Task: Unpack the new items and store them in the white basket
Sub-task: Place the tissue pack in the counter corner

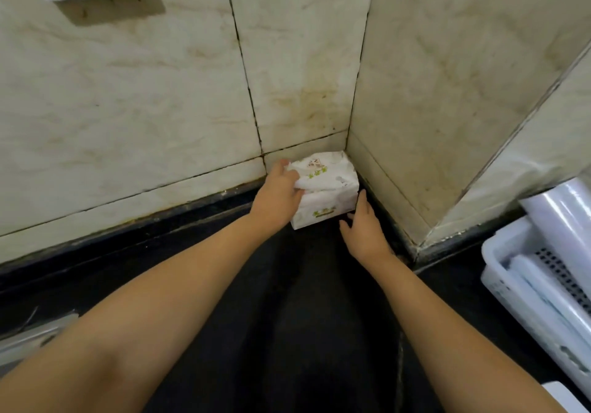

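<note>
A white tissue pack (329, 188) with green print stands on the dark counter, pushed into the corner of the tiled walls. My left hand (278, 198) grips its left top edge, fingers pinching the crumpled wrapper. My right hand (364, 230) rests beside the pack's lower right corner with fingers spread, touching or nearly touching it. The white basket (511, 288) sits at the right edge, holding white rolls wrapped in clear film (563, 220).
Stained marble wall tiles (144, 108) rise behind and to the right of the pack. The dark counter (287, 316) stretches toward me. A metal edge (32, 336) shows at the lower left. A white object (559, 396) peeks in at bottom right.
</note>
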The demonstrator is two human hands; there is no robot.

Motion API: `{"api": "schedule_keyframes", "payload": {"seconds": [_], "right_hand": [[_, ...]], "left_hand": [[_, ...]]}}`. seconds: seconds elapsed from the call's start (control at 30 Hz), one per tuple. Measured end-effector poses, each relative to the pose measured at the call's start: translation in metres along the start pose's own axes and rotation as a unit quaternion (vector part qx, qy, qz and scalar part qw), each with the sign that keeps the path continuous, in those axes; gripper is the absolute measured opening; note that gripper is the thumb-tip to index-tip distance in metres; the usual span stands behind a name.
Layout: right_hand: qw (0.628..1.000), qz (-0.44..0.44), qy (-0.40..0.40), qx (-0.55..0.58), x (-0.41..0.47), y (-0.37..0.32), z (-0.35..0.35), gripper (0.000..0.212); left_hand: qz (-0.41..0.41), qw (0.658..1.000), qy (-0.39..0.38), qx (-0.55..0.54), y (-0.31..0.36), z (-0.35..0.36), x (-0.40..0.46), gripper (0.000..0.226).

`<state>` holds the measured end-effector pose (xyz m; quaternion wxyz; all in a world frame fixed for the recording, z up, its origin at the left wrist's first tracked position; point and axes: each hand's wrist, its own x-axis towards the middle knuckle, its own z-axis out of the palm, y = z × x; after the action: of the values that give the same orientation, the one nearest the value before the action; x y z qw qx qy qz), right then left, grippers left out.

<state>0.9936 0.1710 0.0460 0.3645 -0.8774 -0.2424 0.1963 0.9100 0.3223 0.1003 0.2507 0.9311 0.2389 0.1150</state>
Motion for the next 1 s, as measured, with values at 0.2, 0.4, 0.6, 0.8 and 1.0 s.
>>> {"api": "schedule_keyframes", "payload": {"seconds": [0.2, 0.4, 0.6, 0.8, 1.0], "right_hand": [[0.999, 0.002, -0.024, -0.025, -0.02, 0.004, -0.023, 0.067], [0.998, -0.04, 0.025, -0.032, -0.068, -0.014, -0.074, 0.041], [0.988, 0.005, 0.137, -0.064, -0.144, 0.02, -0.155, 0.022], [0.967, 0.141, 0.177, -0.115, -0.184, 0.109, -0.224, 0.03], [0.972, 0.147, 0.048, -0.177, -0.172, 0.162, -0.221, 0.031]], "left_hand": [[-0.01, 0.999, 0.008, 0.045, 0.008, 0.006, -0.002, 0.039], [0.094, 0.992, 0.044, 0.068, 0.045, -0.016, -0.032, 0.045], [0.309, 0.95, -0.053, 0.011, 0.128, 0.01, -0.074, 0.024], [0.387, 0.911, -0.136, -0.036, 0.196, 0.062, -0.088, 0.02], [0.326, 0.902, -0.283, 0.003, 0.254, 0.116, -0.056, 0.026]]}}
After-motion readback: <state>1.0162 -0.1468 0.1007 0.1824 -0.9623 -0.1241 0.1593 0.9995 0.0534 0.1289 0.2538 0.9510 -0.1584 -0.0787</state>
